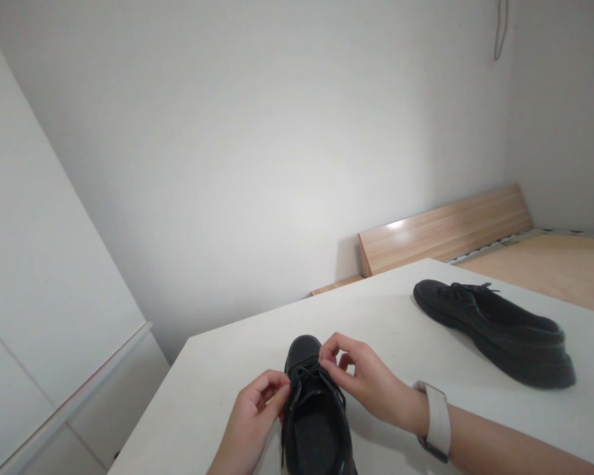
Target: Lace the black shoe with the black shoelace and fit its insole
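A black lace-up shoe (321, 429) stands on the white table in front of me, its toe pointing away and its opening toward me. Dark laces (304, 373) cross its front. At the shoe's left side, my left hand (257, 412) is closed, with thumb and forefinger pinching the lace by the eyelets. Across from it, my right hand (351, 373) pinches the lace near the upper right of the lacing. The exact bit of lace between the fingertips is too small to make out. A white band (435, 419) circles my right wrist.
The other black shoe (490, 330) rests at the right of the white table (228, 369), its lace tied. Behind the table are a wooden headboard (445, 227) and a bed surface (549, 264). A white cabinet (44, 264) stands at the left, beside the wall.
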`<state>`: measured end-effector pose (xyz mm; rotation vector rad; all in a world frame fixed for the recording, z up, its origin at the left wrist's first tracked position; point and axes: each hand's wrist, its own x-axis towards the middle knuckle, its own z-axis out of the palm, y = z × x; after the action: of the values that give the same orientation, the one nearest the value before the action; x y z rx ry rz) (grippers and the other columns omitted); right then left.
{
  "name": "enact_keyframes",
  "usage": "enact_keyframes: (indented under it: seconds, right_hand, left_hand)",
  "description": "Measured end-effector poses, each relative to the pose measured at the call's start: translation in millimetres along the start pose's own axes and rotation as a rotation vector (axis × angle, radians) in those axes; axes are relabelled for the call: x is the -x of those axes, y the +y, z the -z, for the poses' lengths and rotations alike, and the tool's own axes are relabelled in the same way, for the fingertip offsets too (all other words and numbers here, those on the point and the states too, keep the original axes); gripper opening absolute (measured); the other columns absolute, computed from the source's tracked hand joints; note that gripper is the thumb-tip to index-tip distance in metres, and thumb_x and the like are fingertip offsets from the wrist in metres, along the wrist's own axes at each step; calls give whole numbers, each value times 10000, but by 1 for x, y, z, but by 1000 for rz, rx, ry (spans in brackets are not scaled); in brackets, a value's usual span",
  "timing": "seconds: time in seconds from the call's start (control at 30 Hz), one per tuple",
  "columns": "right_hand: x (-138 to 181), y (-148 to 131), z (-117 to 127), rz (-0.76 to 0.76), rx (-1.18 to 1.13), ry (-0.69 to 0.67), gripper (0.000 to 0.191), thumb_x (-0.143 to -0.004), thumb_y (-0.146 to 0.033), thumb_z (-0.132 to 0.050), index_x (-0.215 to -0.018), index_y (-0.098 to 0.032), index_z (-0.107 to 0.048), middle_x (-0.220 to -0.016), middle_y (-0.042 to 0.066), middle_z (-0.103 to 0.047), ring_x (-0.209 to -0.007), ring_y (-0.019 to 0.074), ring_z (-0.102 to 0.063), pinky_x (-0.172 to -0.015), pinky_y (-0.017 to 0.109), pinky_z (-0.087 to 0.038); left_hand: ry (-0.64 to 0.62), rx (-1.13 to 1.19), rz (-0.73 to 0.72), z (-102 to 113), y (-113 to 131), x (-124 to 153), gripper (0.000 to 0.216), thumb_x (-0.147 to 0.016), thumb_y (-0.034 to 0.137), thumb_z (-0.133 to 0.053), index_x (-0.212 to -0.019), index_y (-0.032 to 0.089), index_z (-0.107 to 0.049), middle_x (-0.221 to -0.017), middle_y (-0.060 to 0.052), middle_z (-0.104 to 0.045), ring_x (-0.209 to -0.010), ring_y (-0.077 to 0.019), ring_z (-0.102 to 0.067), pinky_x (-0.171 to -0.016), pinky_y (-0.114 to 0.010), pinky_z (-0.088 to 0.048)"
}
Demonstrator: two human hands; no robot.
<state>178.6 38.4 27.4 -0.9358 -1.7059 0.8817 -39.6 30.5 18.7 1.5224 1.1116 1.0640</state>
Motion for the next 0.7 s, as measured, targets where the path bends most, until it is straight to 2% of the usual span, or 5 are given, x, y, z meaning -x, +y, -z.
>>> enact_keyframes:
  seconds: [0.1, 0.3, 0.47, 0.57, 0.7]
  right_hand:
    - [-2, 6, -1, -15, -95, 7, 232, -886, -400, -602, -833, -181, -545, -731, -13, -533, -661, 128, -464, -602, 275, -379]
    - [-7, 14, -1, -122, -457, -100, 418, -808, -550, -696, -918, -197, -501, -639, -72, -468, -558, 96, -383, -513, 240, -288]
    - [-8, 12, 2, -107, -600, -100, 370, -756, -418, -798, -879, -172, -551, -740, -27, -570, -684, 105, -476, -653, 254, -329]
    - [-6, 10, 2, -116, -699, -118, 358, -730, -338, -825, -906, -172, -560, -819, -9, -605, -752, 117, -525, -709, 261, -350]
    - [-7, 10, 1, -121, -748, -85, 347, -733, -305, -812, -920, -181, -547, -813, -8, -622, -778, 134, -571, -745, 275, -376]
  left_hand:
    - [12, -97, -109, -2, -1, 2, 332, -835, 503, -661, -798, 174, -630, -742, -4, -578, -706, -162, -543, -658, -245, -437]
    - [48, -189, -277, -3, -9, 3, 224, -936, 419, -527, -870, 208, -562, -885, -40, -597, -850, -205, -581, -785, -287, -453]
    - [41, -128, -240, -1, -7, 3, 210, -933, 416, -553, -886, 212, -567, -884, -40, -597, -860, -205, -570, -786, -291, -436]
    - [30, 30, -195, -1, -5, 5, 206, -897, 414, -630, -934, 233, -538, -845, 1, -575, -817, -169, -546, -764, -268, -412]
    - [-45, 259, -144, 0, -5, 6, 353, -824, 379, -732, -1072, 261, -510, -806, 32, -544, -760, -137, -506, -722, -253, -387]
